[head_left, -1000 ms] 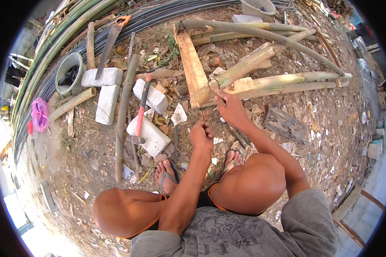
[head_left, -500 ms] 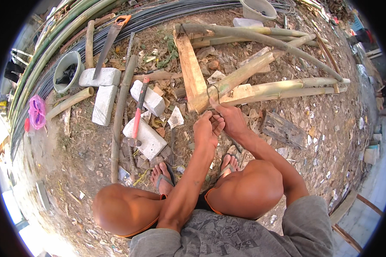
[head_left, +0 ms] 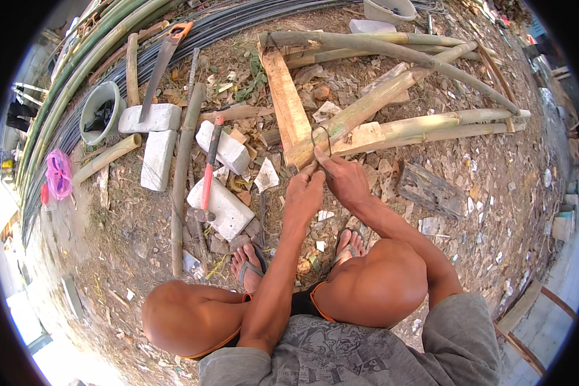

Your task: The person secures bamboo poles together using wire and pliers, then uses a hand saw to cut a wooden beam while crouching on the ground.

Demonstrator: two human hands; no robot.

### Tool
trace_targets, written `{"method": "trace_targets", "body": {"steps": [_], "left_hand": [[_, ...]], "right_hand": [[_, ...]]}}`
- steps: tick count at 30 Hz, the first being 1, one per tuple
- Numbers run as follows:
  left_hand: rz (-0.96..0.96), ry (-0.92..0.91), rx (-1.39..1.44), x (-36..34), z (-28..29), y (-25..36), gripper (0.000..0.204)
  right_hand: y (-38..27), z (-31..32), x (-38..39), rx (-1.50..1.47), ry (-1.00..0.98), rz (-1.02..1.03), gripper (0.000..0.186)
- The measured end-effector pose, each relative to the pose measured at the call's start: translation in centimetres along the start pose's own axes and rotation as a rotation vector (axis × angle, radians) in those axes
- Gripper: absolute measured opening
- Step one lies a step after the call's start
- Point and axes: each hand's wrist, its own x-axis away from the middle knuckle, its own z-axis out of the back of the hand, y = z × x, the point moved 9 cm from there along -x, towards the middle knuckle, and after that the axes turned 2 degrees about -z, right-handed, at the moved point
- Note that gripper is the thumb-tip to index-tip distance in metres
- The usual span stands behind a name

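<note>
A frame of bamboo poles and split wood lies before me. At its near corner a thin dark wire (head_left: 320,133) loops around the bamboo pole (head_left: 367,106) and the joined pieces. My right hand (head_left: 347,181) is closed at this corner, its thumb and index finger pinching at the wire's lower part. Just left of it, below the pole's end, my left hand (head_left: 304,194) is closed with fingertips together; what it grips is too small to make out. A flat wooden piece (head_left: 285,96) runs from the corner to the far pole (head_left: 367,46).
Left of my hands lie a hammer (head_left: 210,168), white blocks (head_left: 222,209) and a long stick (head_left: 185,180). A handsaw (head_left: 159,67) leans on another block (head_left: 150,118) near a bucket (head_left: 103,110). Long bamboo and dark rods (head_left: 238,33) curve behind. A weathered board (head_left: 433,190) lies right.
My left hand has turned and its fingers have closed, moving up toward the pole's end. My right hand stays at the wire. A dark thin piece below the right hand is no longer visible.
</note>
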Motion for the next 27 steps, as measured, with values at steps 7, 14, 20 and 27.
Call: {"method": "trace_targets", "body": {"steps": [7,14,20,27], "left_hand": [[-0.127,-0.210,-0.807,-2.3,5.8,4.8,0.033],[-0.408,-0.327,-0.673,-8.0,6.8,6.8,0.063],[-0.490,-0.965,-0.739,-5.7,2.9,2.3,0.085],[-0.631,-0.691,-0.640,-5.1,1.7,0.0,0.075]], "right_hand": [[0.3,1.3,-0.8,-0.071,0.134,-0.096,0.029],[-0.8,1.7,-1.3,-0.008,0.165,-0.089,0.021],[-0.7,1.7,-2.3,0.063,0.017,-0.205,0.020],[-1.2,1.1,-3.5,0.091,-0.136,-0.308,0.028]]}}
